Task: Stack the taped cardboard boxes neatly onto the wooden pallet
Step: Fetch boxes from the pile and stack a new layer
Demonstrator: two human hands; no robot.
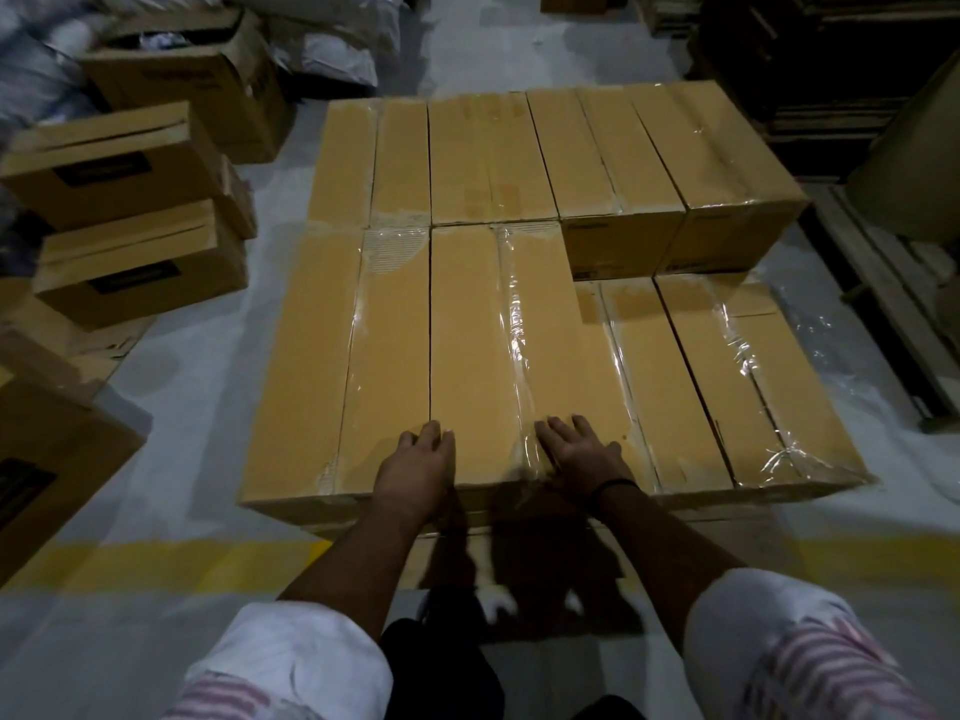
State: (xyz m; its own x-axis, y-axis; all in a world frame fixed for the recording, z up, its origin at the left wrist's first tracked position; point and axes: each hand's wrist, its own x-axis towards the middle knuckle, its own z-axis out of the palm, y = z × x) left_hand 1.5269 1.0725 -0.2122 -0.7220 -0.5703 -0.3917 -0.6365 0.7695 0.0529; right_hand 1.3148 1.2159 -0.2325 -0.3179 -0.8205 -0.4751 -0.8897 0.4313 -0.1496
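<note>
Several long taped cardboard boxes lie side by side in two rows on the pallet, which is almost wholly hidden under them. The near middle box (pixel 519 345), in the upper layer, has clear tape along its top. My left hand (pixel 418 465) rests flat on its near left end, fingers spread. My right hand (pixel 579 454) lies flat on its near right end, over the tape. Neither hand grips anything. To the right, two lower boxes (pixel 727 376) sit one layer down. A far row of boxes (pixel 519 153) stands behind.
Loose cardboard boxes (pixel 130 252) are piled on the floor at the left, with an open one (pixel 197 75) behind them. White sacks (pixel 332 39) lie at the back. Dark wooden pallets (pixel 841 70) are stacked at the right. A yellow floor line (pixel 156 561) runs in front.
</note>
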